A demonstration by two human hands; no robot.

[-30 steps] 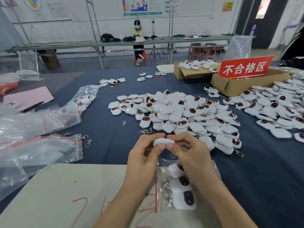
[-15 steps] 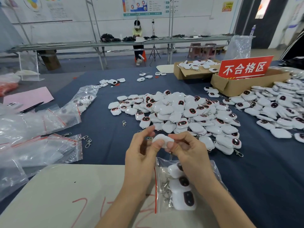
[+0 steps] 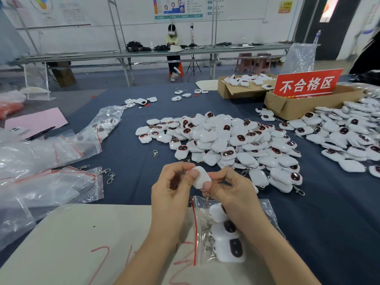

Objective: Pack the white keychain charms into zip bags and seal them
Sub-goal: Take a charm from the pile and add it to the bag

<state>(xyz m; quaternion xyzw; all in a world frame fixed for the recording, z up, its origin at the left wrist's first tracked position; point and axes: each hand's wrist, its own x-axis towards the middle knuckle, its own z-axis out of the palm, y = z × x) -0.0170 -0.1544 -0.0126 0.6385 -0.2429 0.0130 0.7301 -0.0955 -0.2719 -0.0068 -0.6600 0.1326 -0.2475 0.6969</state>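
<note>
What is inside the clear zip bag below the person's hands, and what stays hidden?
The zip bag shows three white charms with dark faces and metal clasps beside them. The right hand and forearm cover its right part, so more charms there cannot be ruled out.

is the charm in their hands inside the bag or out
Out. The left hand and right hand pinch the charm in the air, outside the zip bag, which lies below with other charms inside.

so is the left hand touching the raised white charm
Touching. The head view shows the thumb of the left hand pressed on the upper corner of the white charm, while the right hand pinches its lower edge.
</note>
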